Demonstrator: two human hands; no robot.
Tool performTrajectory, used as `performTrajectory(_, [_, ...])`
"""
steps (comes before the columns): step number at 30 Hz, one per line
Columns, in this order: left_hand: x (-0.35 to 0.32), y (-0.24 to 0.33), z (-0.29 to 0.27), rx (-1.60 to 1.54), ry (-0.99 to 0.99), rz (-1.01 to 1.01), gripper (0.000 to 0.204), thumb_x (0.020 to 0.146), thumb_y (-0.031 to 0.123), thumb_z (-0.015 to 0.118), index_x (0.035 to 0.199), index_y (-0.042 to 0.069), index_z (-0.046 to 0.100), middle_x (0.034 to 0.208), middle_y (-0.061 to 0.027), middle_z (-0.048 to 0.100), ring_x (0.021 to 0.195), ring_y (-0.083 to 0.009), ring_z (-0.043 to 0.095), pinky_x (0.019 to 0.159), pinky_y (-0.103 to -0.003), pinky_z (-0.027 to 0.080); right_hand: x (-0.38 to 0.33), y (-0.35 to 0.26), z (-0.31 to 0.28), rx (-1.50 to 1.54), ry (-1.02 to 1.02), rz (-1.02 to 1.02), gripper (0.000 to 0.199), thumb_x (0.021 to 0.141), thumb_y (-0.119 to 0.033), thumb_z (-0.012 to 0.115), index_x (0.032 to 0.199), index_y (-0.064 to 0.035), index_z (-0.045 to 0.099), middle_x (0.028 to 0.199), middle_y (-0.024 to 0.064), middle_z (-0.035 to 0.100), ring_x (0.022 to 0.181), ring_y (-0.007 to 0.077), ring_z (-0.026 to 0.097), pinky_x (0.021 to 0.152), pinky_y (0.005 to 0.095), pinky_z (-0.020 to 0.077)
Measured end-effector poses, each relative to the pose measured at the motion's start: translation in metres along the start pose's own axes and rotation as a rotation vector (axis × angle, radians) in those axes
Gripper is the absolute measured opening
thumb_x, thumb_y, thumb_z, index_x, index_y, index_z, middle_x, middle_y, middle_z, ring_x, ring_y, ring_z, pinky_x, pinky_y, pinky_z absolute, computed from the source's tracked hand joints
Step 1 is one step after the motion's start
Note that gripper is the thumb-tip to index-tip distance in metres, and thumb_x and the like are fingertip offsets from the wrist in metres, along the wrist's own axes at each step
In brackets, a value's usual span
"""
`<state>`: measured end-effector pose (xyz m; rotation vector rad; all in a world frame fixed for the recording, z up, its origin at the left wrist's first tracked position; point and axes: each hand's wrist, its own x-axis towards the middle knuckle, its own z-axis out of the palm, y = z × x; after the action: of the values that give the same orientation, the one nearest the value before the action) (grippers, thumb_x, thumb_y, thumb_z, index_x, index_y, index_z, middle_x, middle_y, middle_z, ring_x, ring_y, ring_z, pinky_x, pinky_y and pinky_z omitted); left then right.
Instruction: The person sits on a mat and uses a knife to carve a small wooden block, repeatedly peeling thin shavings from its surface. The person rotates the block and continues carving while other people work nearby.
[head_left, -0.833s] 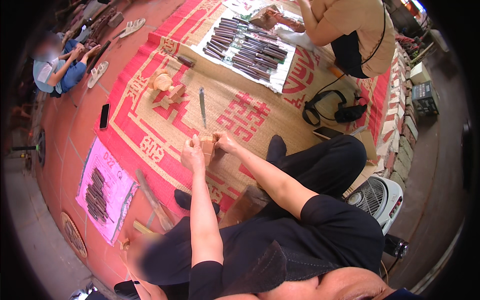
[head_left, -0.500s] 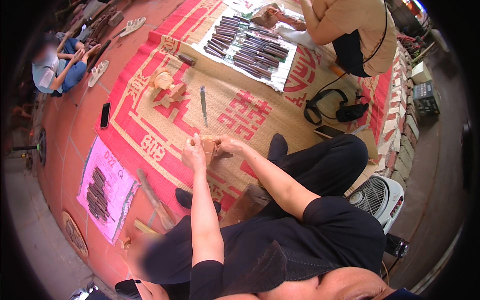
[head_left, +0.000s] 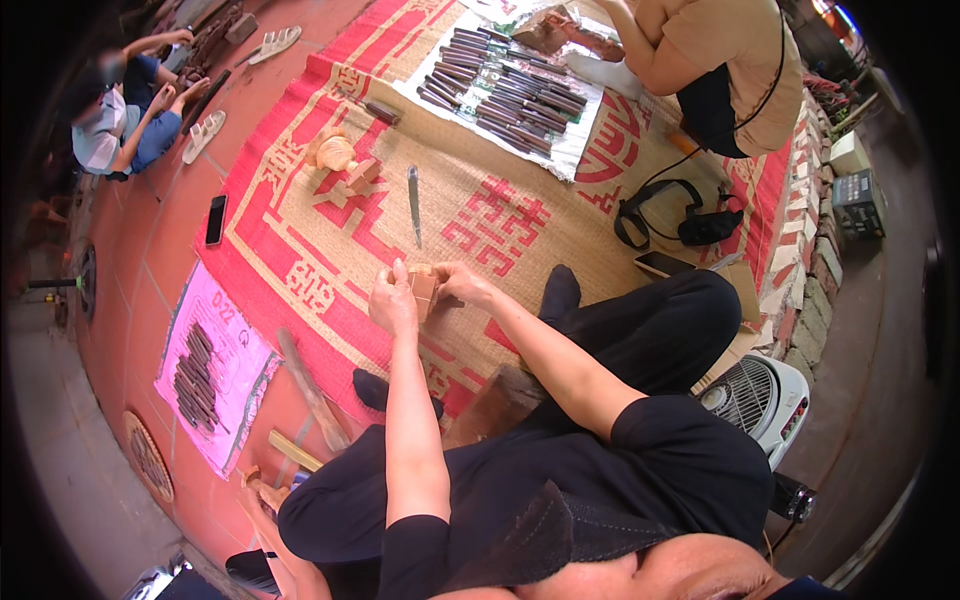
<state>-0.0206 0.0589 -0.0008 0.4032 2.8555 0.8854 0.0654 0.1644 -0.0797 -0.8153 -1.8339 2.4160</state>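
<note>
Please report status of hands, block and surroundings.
Left hand gripping wooden block; right hand at its right side, grip partly hidden. Slim metal tool lying on mat, just beyond hands.

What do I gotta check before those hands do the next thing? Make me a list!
1. Left hand gripping the small, squarish, reddish-brown wooden block: ok, its fingers are around the left side.
2. Right hand free of any tool: cannot tell, its curled fingers hide what is inside.
3. Slim, pointed, grey metal tool put away: not ok, it lies on the red-and-tan woven mat just beyond the hands.
4. Pale, rounded wooden piece out of the way: ok, it lies farther off, to the left.
5. Flat black phone clear of the hands: ok, it lies by the mat's left edge.
</note>
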Motion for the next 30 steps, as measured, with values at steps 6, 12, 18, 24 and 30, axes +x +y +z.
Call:
performTrajectory(6, [-0.002,0.005,0.0,0.004,-0.004,-0.01,0.045,0.089,0.047,0.053,0.079,0.006,0.066,0.077,-0.0166,0.067,0.073,-0.0369,0.063,0.063,-0.047,0.047,-0.003,-0.009,0.004,0.193,-0.101,0.05,0.029,0.073,0.002,0.064,0.101,-0.0026,0.067,0.087,0.0037,0.068,0.08,0.0125,0.063,0.073,0.0272,0.0511])
performTrajectory(12, [-0.001,0.001,0.0,-0.047,0.002,-0.014,0.052,0.088,0.057,0.049,0.085,0.009,0.069,0.077,-0.0159,0.067,0.075,-0.0361,0.064,0.065,-0.046,0.046,0.009,0.01,0.003,-0.024,0.095,-0.056,0.012,0.07,0.007,0.062,0.079,-0.0013,0.061,0.075,0.0042,0.064,0.071,0.0117,0.06,0.064,0.0274,0.05])
performTrajectory(18, [0.001,-0.008,0.006,-0.011,0.009,0.001,0.05,0.088,0.055,0.049,0.083,0.009,0.068,0.077,-0.016,0.067,0.075,-0.0361,0.064,0.064,-0.046,0.046,0.0,0.024,-0.006,0.174,0.168,-0.012,0.013,0.07,0.008,0.062,0.079,-0.001,0.059,0.076,0.004,0.063,0.073,0.0122,0.06,0.066,0.0274,0.0494])
performTrajectory(24, [-0.001,-0.006,0.002,-0.013,0.037,0.018,0.049,0.088,0.054,0.05,0.08,0.008,0.066,0.076,-0.0147,0.067,0.073,-0.0354,0.064,0.064,-0.047,0.046,-0.018,-0.026,0.017,0.188,-0.021,0.052,0.014,0.067,0.005,0.064,0.079,-0.0028,0.063,0.078,-0.0007,0.063,0.073,0.0097,0.058,0.068,0.0257,0.0489])
performTrajectory(30, [-0.002,0.006,0.0,-0.036,0.035,0.043,0.044,0.089,0.047,0.053,0.079,0.007,0.066,0.073,-0.0149,0.066,0.07,-0.0356,0.064,0.061,-0.047,0.046,0.013,0.01,-0.007,-0.114,0.142,0.024,0.016,0.068,0.003,0.064,0.082,-0.0034,0.061,0.076,0.0009,0.062,0.069,0.0105,0.056,0.062,0.0253,0.0456])
